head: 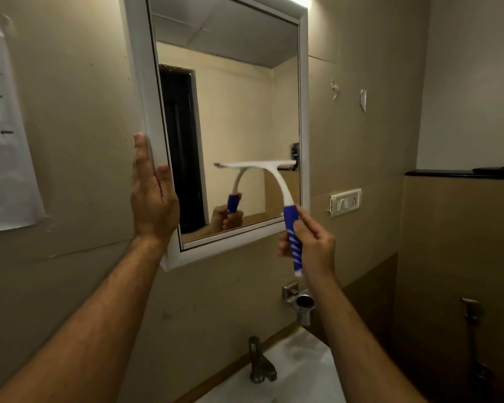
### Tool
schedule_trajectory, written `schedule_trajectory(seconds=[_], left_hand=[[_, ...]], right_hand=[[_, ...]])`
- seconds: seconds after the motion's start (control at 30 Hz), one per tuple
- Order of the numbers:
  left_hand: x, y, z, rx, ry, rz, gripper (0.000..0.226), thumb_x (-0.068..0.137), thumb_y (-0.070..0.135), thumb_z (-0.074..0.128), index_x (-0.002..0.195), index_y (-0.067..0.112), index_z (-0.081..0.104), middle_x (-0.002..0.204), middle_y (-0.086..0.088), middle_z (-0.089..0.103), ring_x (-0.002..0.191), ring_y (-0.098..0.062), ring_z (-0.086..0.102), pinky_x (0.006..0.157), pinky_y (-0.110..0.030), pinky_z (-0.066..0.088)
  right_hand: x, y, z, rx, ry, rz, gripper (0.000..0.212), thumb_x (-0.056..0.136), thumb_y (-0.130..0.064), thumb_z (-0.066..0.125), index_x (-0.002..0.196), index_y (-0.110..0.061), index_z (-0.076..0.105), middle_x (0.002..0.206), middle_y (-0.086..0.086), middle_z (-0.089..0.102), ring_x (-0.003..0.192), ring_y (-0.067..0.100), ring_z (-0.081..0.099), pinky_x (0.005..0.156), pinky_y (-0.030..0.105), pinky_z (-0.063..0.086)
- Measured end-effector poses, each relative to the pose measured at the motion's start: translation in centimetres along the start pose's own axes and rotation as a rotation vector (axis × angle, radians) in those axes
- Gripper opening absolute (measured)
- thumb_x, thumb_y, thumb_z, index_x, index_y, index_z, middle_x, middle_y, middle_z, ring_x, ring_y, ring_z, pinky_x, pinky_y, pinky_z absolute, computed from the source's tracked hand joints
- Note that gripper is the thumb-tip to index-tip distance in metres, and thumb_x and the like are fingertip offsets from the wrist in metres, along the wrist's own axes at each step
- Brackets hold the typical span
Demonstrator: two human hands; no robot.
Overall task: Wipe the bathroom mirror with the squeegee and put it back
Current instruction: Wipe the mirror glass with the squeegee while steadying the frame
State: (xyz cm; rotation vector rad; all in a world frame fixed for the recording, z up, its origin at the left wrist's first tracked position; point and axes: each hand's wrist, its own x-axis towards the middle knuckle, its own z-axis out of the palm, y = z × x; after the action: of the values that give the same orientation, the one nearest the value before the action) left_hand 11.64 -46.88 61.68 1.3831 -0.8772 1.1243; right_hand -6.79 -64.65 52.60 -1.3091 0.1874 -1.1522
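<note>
A white-framed mirror (304, 112) hangs on the beige wall. My right hand (313, 245) grips the blue-and-white handle of a squeegee (277, 181). Its white blade lies flat against the glass in the lower right part of the mirror, reaching the right frame edge. My left hand (152, 196) rests flat against the mirror's left frame edge, fingers straight and pointing up, holding nothing. The glass reflects the squeegee, my hand and a dark doorway.
Below the mirror are a metal tap (259, 362) and a white basin (291, 373). A chrome holder (301, 301) is fixed to the wall under my right hand. A switch plate (345, 202) sits right of the mirror, a paper notice (3, 135) at far left, a spray hose (474, 338) at far right.
</note>
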Motion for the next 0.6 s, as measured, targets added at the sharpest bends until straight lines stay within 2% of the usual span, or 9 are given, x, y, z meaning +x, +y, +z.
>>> schedule_trajectory(seconds=[0.07,0.13,0.27,0.37,0.47,0.57,0.6], left_hand=[[0.0,0.0,0.0,-0.002,-0.010,-0.008,0.054,0.108,0.027,0.029,0.159,0.011,0.017,0.166,-0.006,0.017,0.147,-0.006,0.015,0.105,0.010,0.007],[0.0,-0.1,0.0,-0.006,-0.022,-0.011,0.055,0.108,0.027,0.028,0.159,0.012,0.015,0.166,-0.004,0.015,0.148,-0.006,0.015,0.105,0.011,0.007],[-0.2,-0.5,0.1,-0.004,-0.024,-0.014,0.055,0.108,0.031,0.027,0.159,0.017,0.014,0.167,-0.001,0.013,0.148,-0.004,0.013,0.105,0.010,0.007],[-0.3,-0.5,0.0,-0.016,-0.021,-0.022,0.055,0.108,0.031,0.028,0.159,0.016,0.016,0.167,-0.001,0.015,0.148,-0.003,0.014,0.107,0.009,0.008],[-0.2,-0.4,-0.2,-0.045,-0.021,-0.029,0.054,0.108,0.029,0.028,0.159,0.014,0.018,0.166,-0.001,0.018,0.149,-0.004,0.017,0.110,0.005,0.012],[-0.1,-0.2,-0.4,-0.071,-0.001,-0.026,0.053,0.108,0.029,0.028,0.159,0.015,0.021,0.165,0.001,0.023,0.144,-0.002,0.033,0.112,-0.003,0.027],[-0.2,-0.1,-0.5,-0.074,0.014,-0.016,0.052,0.108,0.027,0.028,0.158,0.014,0.023,0.163,0.001,0.026,0.135,0.007,0.043,0.107,-0.003,0.034]], right_hand=[[0.9,-1.5,1.6,0.040,-0.071,-0.021,0.030,0.097,-0.024,0.049,0.123,-0.035,0.058,0.092,0.013,0.071,0.064,0.026,0.067,0.050,0.032,0.056],[0.9,-1.7,2.3,0.040,-0.132,-0.019,0.034,0.098,-0.023,0.044,0.125,-0.040,0.054,0.096,0.014,0.070,0.056,0.022,0.060,0.044,0.028,0.049],[-2.1,1.9,1.4,-0.013,-0.170,0.028,0.040,0.100,-0.026,0.039,0.129,-0.051,0.050,0.088,0.013,0.070,0.047,0.013,0.046,0.041,0.025,0.040],[-4.6,4.1,0.8,-0.046,-0.149,0.059,0.040,0.099,-0.025,0.042,0.130,-0.048,0.052,0.081,0.013,0.068,0.047,0.014,0.047,0.041,0.023,0.042],[-4.4,2.7,2.3,-0.042,-0.112,0.038,0.037,0.098,-0.029,0.044,0.128,-0.048,0.054,0.078,0.009,0.067,0.046,0.010,0.048,0.041,0.021,0.042],[-2.3,-0.7,5.3,-0.003,-0.095,-0.038,0.034,0.092,-0.043,0.048,0.124,-0.053,0.055,0.084,0.009,0.067,0.047,0.006,0.049,0.039,0.020,0.040],[-1.6,-1.8,6.3,0.010,-0.098,-0.061,0.032,0.092,-0.044,0.049,0.121,-0.056,0.055,0.086,0.008,0.067,0.047,0.005,0.049,0.039,0.019,0.040]])
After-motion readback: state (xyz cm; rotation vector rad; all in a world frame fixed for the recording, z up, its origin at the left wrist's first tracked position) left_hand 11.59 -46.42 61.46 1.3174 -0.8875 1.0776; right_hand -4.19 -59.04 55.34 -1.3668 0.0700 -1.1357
